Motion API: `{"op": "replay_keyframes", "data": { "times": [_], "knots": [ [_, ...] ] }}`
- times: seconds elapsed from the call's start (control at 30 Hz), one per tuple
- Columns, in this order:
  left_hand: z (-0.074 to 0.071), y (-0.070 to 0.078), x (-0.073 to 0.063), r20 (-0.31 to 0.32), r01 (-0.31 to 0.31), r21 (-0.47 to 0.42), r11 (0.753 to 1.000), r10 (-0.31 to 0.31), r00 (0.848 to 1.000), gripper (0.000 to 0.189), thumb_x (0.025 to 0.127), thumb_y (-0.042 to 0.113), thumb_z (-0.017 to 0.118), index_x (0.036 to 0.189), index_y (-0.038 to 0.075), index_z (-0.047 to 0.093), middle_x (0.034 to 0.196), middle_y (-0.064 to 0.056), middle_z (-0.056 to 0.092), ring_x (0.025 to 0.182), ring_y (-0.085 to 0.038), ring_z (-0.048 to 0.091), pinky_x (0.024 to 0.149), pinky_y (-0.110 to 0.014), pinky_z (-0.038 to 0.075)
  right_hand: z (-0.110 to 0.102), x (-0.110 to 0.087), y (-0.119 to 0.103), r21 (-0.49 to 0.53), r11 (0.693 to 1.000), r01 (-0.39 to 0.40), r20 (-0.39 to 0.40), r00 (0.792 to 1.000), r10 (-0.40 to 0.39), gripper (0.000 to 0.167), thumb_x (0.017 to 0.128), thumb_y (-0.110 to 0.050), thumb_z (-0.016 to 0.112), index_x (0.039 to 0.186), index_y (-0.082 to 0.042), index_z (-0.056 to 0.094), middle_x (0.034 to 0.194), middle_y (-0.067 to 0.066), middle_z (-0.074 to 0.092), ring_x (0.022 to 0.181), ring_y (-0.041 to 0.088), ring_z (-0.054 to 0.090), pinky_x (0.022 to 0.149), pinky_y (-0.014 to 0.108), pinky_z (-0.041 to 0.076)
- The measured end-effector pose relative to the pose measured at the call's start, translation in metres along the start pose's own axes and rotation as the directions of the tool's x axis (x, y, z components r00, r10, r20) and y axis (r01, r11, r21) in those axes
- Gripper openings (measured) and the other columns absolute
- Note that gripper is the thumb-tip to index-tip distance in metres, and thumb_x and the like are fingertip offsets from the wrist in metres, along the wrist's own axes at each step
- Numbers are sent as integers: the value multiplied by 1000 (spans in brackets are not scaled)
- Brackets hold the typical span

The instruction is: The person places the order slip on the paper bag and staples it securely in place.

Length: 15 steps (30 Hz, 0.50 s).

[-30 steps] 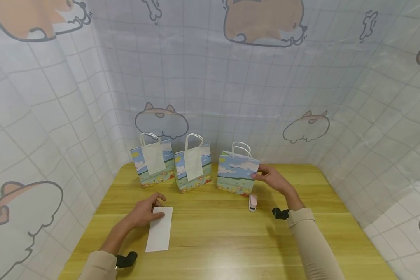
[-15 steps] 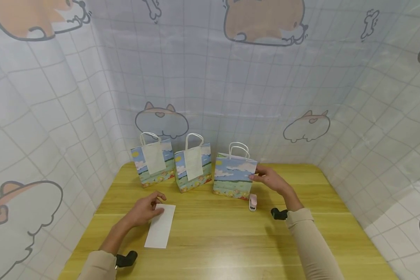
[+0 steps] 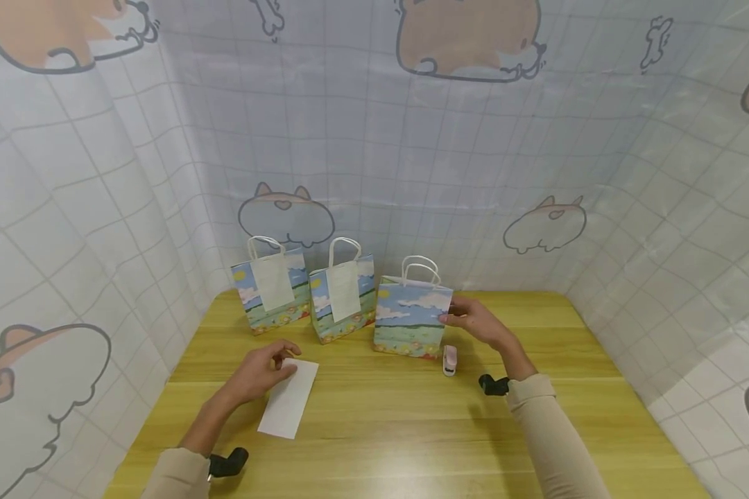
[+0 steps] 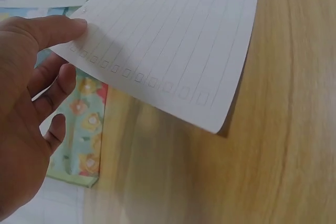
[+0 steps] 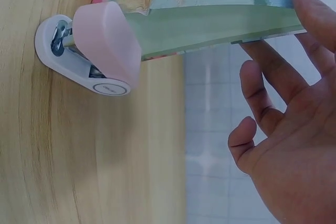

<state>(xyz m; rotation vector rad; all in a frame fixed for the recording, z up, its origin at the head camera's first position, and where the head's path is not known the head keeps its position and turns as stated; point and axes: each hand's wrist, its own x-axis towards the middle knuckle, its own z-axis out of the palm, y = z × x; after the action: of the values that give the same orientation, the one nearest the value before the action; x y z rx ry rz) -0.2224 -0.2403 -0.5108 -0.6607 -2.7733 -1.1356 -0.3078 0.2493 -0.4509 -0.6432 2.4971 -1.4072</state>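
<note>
My left hand [image 3: 257, 374] pinches a white paper slip [image 3: 288, 402] by its far edge, thumb on top. In the left wrist view the slip [image 4: 168, 40] shows ruled lines and a row of small boxes, and it bends slightly above the wood. My right hand [image 3: 479, 324] holds the right side of a paper gift bag [image 3: 412, 315] printed with sky, meadow and flowers, thumb on the front, fingers behind. The bag stands upright, white handles raised. By its lower right corner sits a small pink and white stapler [image 3: 449, 360], seen close in the right wrist view.
Two matching gift bags, one at far left [image 3: 300, 281] and one in the middle [image 3: 367, 287], stand at the back, each with a white slip on its front. A corgi-print curtain [image 3: 374, 152] surrounds the wooden table [image 3: 374, 430].
The bag in my right hand has slid left and slightly nearer to me, now closer to the middle bag. My left hand has shifted the slip a little forward and right, turning it slightly.
</note>
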Motion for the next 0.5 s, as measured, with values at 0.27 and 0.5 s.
{"op": "replay_keyframes", "data": {
  "times": [0.27,0.5],
  "knots": [
    [-2,14,6,-40,15,28,999,-13,999,21,93,17,74,113,22,70,95,9,70,78,-10,54,64,-27,46,4,-3,-5,-22,1000,8,29,1000,-8,40,100,-34,64,137,-20,61,128,4,64,119,28,59,100,53,47],
    [-6,26,10,-59,-6,49,999,9,998,18,96,25,71,113,24,75,105,7,71,79,-10,54,62,-27,45,8,-3,-10,-29,999,12,56,998,-10,32,100,-33,64,130,-20,64,120,5,65,109,27,60,97,55,46]
  ]
}}
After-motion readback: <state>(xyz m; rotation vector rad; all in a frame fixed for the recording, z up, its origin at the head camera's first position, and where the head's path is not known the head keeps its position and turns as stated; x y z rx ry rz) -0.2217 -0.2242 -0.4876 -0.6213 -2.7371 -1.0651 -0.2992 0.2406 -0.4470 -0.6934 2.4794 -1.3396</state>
